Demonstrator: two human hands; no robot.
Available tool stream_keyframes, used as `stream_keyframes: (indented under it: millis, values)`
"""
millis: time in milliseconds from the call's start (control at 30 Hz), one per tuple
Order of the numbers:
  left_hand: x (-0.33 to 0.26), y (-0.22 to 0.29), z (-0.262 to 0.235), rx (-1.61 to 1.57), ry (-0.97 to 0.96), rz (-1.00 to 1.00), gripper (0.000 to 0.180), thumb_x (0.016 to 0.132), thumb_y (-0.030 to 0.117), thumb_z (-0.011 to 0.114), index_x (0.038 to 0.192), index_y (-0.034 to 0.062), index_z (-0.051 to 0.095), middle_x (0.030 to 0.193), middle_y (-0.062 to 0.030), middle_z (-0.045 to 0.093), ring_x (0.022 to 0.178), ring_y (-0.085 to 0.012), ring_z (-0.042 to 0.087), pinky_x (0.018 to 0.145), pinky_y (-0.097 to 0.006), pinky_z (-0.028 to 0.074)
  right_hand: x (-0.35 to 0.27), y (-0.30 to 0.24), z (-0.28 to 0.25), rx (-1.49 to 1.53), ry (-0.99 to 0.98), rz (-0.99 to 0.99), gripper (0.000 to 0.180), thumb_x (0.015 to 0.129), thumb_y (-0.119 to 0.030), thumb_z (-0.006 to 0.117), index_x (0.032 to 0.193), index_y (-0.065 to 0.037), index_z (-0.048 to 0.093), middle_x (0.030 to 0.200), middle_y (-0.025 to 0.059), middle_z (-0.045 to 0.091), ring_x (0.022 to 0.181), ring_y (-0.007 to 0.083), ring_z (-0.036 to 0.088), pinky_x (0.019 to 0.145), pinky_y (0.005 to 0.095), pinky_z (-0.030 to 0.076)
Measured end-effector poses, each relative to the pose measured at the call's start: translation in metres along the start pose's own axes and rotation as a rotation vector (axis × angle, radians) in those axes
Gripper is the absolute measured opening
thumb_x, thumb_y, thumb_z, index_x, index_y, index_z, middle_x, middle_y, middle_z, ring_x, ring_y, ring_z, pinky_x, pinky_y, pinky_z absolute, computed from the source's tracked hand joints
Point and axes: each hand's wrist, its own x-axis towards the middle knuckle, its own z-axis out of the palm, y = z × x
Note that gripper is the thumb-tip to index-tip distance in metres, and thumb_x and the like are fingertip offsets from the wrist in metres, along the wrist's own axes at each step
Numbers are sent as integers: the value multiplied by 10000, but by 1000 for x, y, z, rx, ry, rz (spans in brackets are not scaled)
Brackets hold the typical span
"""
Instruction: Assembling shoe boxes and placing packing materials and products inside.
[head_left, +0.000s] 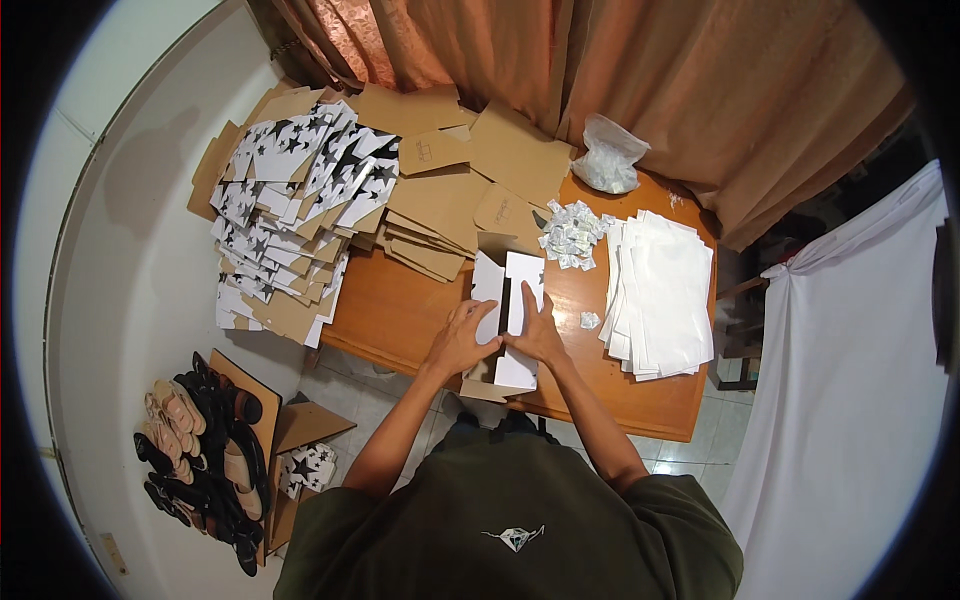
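A small cardboard box [517,372], white outside and brown inside, stands at the table's front edge with its long flaps folded inward and a dark gap between them. My left hand [464,338] grips the left flap, thumb toward the gap. On the other side, my right hand [537,332] holds the right flap, its thumb close to my left one. End flaps stick out at the near and far ends. What lies inside the box is hidden. Close to my right hand is a single small white sachet [589,320], with a pile of similar sachets [573,236] beyond it.
Star-printed flattened boxes [290,215] are heaped at the left, beside stacked brown cardboard [435,225]. A stack of white sheets [660,295] lies right on the wooden table [385,310]. A clear plastic bag [610,155] sits behind. Sandals and shoes [190,430] are at lower left.
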Motion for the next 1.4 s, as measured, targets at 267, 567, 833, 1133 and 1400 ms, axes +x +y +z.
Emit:
stream_keyframes:
  millis: [267,567,833,1133,1400]
  values:
    - [-10,-2,14,242,-78,5,602,907,429,679,1458,248,517,1476,-146,414,1312,-397,402,980,-555,482,-3,-1,-22,135,-140,-42,1217,730,-658,773,1604,-102,135,1491,440,193,1396,582,293,1125,543,364]
    - [-12,-19,14,196,-97,28,529,933,316,661,1439,228,534,1486,-128,424,1255,-393,470,1030,-482,449,-10,-8,-4,-68,19,-26,960,881,-598,652,1584,-92,238,1425,391,300,1253,570,465,997,533,486]
    - [-32,-29,-22,177,-261,200,519,861,120,647,1376,160,601,1508,-138,473,1410,-350,392,1153,-472,314,-8,7,-5,4,112,-64,907,871,-542,696,1564,-109,302,1365,410,365,1214,564,503,976,511,494]
    - [-68,-23,-6,-208,-152,33,440,829,260,775,1218,80,675,1184,-98,668,1138,-281,594,981,-455,417,-6,-5,-12,25,45,13,931,837,-576,716,1555,-129,329,1341,413,394,1210,558,517,989,507,491]
    - [-55,0,29,-277,201,-352,330,908,295,688,1163,88,663,932,-121,632,966,-283,595,872,-425,418,-3,-8,-7,-72,22,58,1027,767,-647,743,1554,-140,323,1357,379,394,1146,562,568,936,525,528]
